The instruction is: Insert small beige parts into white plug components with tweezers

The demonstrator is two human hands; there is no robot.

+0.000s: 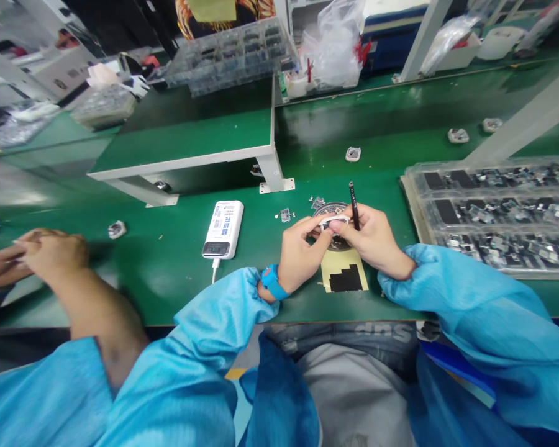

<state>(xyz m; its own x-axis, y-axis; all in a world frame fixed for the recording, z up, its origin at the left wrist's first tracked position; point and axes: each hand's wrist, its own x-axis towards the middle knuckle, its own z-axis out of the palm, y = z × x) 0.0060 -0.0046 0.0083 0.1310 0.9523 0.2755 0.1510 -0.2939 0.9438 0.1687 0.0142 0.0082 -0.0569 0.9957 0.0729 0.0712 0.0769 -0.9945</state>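
Both hands meet over a round metal disc [339,245] on the green table. My left hand [302,251] pinches the left side of a small white housing [331,221]. My right hand [375,239] grips the same housing from the right, with a thin black pen-like tool [353,202] held upright among its fingers. Fingers hide much of the housing and the disc. Just below the disc lies a yellow sheet [327,268] with black pieces [347,279] on it. Small metal parts [286,215] rest to the left of the disc.
A white power bank [223,228] with a cable lies left of my hands. Clear trays of parts [507,217] stand at right. A green-topped raised shelf [205,124] is at back left. Another person's hands [51,251] are at far left. Several white housings [353,154] lie about.
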